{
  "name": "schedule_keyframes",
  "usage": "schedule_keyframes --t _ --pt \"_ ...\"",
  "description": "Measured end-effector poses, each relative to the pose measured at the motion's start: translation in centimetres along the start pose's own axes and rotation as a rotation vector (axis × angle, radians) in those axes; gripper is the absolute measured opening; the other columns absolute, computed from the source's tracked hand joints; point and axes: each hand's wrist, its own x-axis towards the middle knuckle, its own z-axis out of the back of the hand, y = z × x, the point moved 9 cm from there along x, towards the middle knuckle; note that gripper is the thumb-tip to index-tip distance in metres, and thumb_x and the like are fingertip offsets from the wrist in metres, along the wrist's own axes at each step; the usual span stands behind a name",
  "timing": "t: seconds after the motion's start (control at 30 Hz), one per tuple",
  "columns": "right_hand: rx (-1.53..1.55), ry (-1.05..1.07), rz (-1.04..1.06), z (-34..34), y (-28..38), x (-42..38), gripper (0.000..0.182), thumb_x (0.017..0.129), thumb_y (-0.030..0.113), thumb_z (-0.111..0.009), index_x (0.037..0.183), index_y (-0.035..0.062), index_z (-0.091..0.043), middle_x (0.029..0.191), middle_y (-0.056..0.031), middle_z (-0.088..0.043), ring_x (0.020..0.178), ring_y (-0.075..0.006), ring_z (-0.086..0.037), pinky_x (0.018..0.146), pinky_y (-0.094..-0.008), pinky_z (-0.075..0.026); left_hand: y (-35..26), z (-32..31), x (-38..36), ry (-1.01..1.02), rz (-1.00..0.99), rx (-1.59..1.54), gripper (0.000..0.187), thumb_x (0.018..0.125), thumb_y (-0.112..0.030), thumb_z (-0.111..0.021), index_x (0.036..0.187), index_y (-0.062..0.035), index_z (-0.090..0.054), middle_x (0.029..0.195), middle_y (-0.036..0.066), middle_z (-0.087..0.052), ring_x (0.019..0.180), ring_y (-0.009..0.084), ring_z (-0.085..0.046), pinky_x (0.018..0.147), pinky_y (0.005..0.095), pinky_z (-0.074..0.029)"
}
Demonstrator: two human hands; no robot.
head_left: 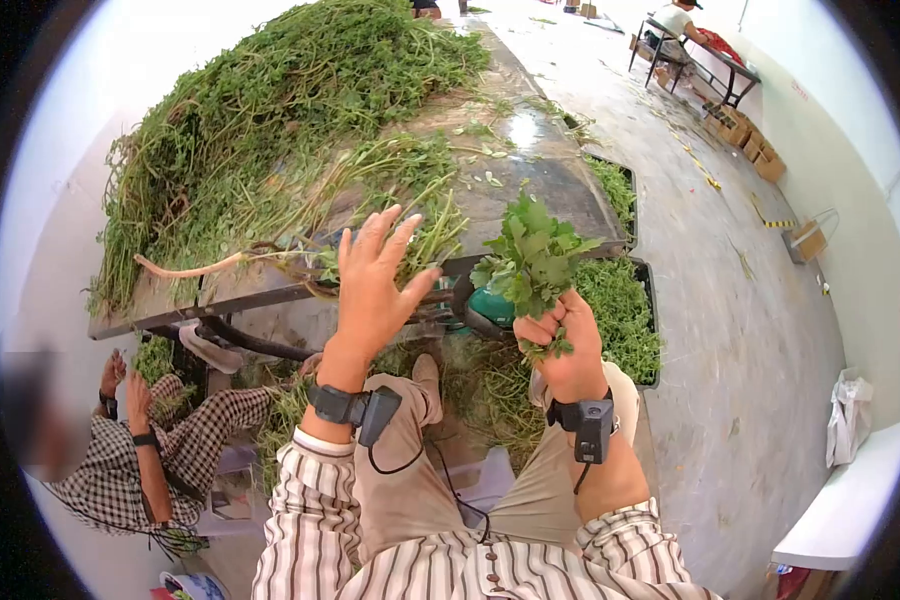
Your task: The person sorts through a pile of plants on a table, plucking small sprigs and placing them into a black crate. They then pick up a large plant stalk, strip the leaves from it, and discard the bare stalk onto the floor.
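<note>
My right hand [562,340] is closed round the stems of a bunch of leafy greens [538,250], whose broad leaves stand up above the fist. To its left, my left hand [372,270] is raised at the table's near edge with its fingers spread and nothing held in it. Cut stems [435,235] lie on the table just behind that hand. A long pale root or stem [190,270] rests along the near edge to the left. Across the dark table [570,190] spreads a large heap of green plants [270,110].
Crates of greens [620,310] stand right of the table. At left sits a co-worker in checked clothing [140,460]. Loose stems [490,400] litter the floor round my legs. Far right are a seated person [673,22], cardboard boxes [735,125] and a white table [850,500].
</note>
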Motion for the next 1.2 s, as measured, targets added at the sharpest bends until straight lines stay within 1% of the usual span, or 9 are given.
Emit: schedule_keyframes --t 0.17,0.27,0.37,0.67,0.77,0.87,0.97,1.03,1.2 --pt "0.074 0.291 -0.079 -2.1 -0.8 -0.4 0.017 0.096 0.017 -0.042 0.081 0.0122 -0.047 0.063 0.0079 -0.023 0.052 -0.0062 -0.022 0.049 -0.0226 -0.026 -1.7 2.3 -1.4 -0.171 -0.025 -0.246 0.039 0.08 0.002 -0.06 0.118 -0.0057 -0.058 0.116 0.013 -0.057 0.109 0.0298 -0.053 0.089 0.0368 -0.044" --pt "-0.403 0.18 0.071 -2.1 -0.3 -1.2 0.011 0.093 0.009 -0.042 0.091 0.0076 -0.053 0.066 0.0085 -0.025 0.055 -0.0042 -0.024 0.049 -0.02 -0.027 -3.2 1.4 -1.3 -0.114 -0.088 -0.365 0.042 0.08 0.004 -0.058 0.121 -0.0057 -0.056 0.117 0.013 -0.056 0.109 0.03 -0.052 0.091 0.0376 -0.043" --pt "-0.161 0.114 -0.06 -1.8 -1.8 -1.4 0.022 0.096 0.018 -0.035 0.08 0.0087 -0.046 0.063 0.0027 -0.037 0.049 -0.0066 -0.028 0.044 -0.0203 -0.029 -4.2 1.4 -0.3 -0.104 -0.111 -0.385 0.046 0.079 0.007 -0.054 0.123 -0.0066 -0.055 0.123 0.012 -0.053 0.113 0.0313 -0.049 0.095 0.0385 -0.04" --pt "-0.388 0.315 -0.047 -3.2 -3.3 -2.1 0.018 0.094 0.014 -0.034 0.082 0.0079 -0.046 0.065 0.0042 -0.034 0.052 -0.0042 -0.028 0.047 -0.0193 -0.028 -5.4 1.0 0.3 0.015 -0.326 -0.275 0.035 0.069 0.005 -0.057 0.104 -0.0014 -0.06 0.122 0.011 -0.053 0.117 0.0311 -0.046 0.101 0.04 -0.036" --pt "-0.783 0.3 0.333 -3.7 -1.8 -3.3 0.014 0.094 0.013 -0.037 0.086 0.0074 -0.047 0.065 0.0062 -0.033 0.052 -0.0033 -0.028 0.047 -0.0185 -0.027 -5.0 -0.5 -0.2 0.175 -0.257 -0.247 0.025 0.071 0.003 -0.059 0.097 0.0003 -0.059 0.109 0.011 -0.059 0.105 0.0307 -0.053 0.093 0.0391 -0.042" --pt "-0.423 0.614 0.131 -5.3 -2.0 -2.6 0.037 0.077 -0.012 -0.032 0.109 0.0031 -0.043 0.079 0.006 -0.03 0.061 -0.0044 -0.025 0.054 -0.0191 -0.023 -4.4 -0.9 -1.3 0.174 -0.039 -0.497 0.018 0.079 -0.001 -0.057 0.097 0.0019 -0.058 0.089 0.008 -0.061 0.08 0.0221 -0.06 0.073 0.0334 -0.049" --pt "-0.317 0.407 -0.005 -4.5 -2.3 -1.8 0.019 0.088 -0.001 -0.034 0.101 0.004 -0.046 0.071 0.0062 -0.029 0.057 -0.0045 -0.026 0.05 -0.0205 -0.022 -2.6 -4.0 -4.0 0.279 0.482 -1.019 0.014 0.092 -0.012 -0.052 0.098 0.0002 -0.056 0.073 0.0 -0.054 0.058 0.005 -0.05 0.052 0.0221 -0.041" --pt "-0.246 0.28 -0.103 -4.2 -2.9 -1.9 0.019 0.097 0.017 -0.033 0.089 0.007 -0.046 0.064 0.0066 -0.028 0.053 -0.0045 -0.025 0.048 -0.0208 -0.023 -2.6 -4.4 -4.8 0.278 0.527 -1.103 0.015 0.092 -0.013 -0.052 0.097 -0.0006 -0.057 0.073 0.0 -0.054 0.058 0.0052 -0.05 0.052 0.0221 -0.041" --pt "-0.196 0.249 -0.134 -3.5 -3.2 -1.2 0.024 0.099 0.023 -0.033 0.081 0.0107 -0.044 0.062 0.0062 -0.027 0.051 -0.0049 -0.025 0.046 -0.0218 -0.022 -1.9 -5.7 -6.4 0.211 0.613 -1.278 0.016 0.094 -0.016 -0.05 0.095 -0.0018 -0.056 0.071 -0.002 -0.052 0.057 0.0051 -0.048 0.053 0.0219 -0.042"
